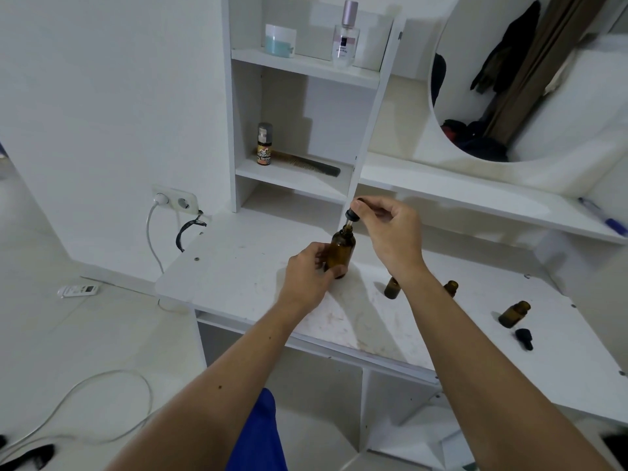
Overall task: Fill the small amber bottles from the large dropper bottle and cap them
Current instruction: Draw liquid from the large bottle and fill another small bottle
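2 hands (307,273) on dropper bottle (341,251)

My left hand (307,275) is gripping the large amber bottle (341,251) upright on the white table (238,266), while my right hand (390,232) is pinching the black dropper (351,215) just above its neck. Three small amber bottles (514,313) are standing uncapped to the right, a loose black cap (524,338) lying beside the nearest.

Both bare forearms reach forward toward twelve o'clock. The left hand (307,278) sits lower, fingers curled round the large dropper bottle (341,251). At two o'clock from it, the right hand (390,232) is raised, wrist bent, fingertips pinching the dropper cap (353,214).
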A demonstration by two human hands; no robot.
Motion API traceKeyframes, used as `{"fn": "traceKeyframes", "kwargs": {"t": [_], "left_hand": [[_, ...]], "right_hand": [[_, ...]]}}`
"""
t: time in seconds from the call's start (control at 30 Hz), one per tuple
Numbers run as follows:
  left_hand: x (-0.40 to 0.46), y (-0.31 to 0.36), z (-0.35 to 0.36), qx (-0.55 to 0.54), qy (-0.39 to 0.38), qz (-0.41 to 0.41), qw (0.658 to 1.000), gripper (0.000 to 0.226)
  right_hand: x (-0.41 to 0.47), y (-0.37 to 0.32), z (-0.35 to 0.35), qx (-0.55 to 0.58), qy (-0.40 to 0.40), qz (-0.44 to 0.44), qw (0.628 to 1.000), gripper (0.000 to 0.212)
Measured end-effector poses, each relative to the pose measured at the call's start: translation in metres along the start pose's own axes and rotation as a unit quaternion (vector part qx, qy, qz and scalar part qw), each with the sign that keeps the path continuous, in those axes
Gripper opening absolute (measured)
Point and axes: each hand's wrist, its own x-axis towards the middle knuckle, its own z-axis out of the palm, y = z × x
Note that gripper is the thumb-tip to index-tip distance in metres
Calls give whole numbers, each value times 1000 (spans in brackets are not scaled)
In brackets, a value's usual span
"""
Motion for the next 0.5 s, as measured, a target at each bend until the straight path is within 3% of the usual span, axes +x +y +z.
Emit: {"fn": "traceKeyframes", "kwargs": {"t": [0.23,0.33,0.5], "left_hand": [[-7,3,1,3,3,2,1000,54],[-14,1,1,11,2,-1,1000,66],[-31,0,3,5,65,-20,998,70]], "right_hand": [[5,-18,-11,15,33,-22,999,18],[7,-26,-22,16,46,-31,998,19],[1,-33,-44,28,65,-41,997,17]]}}
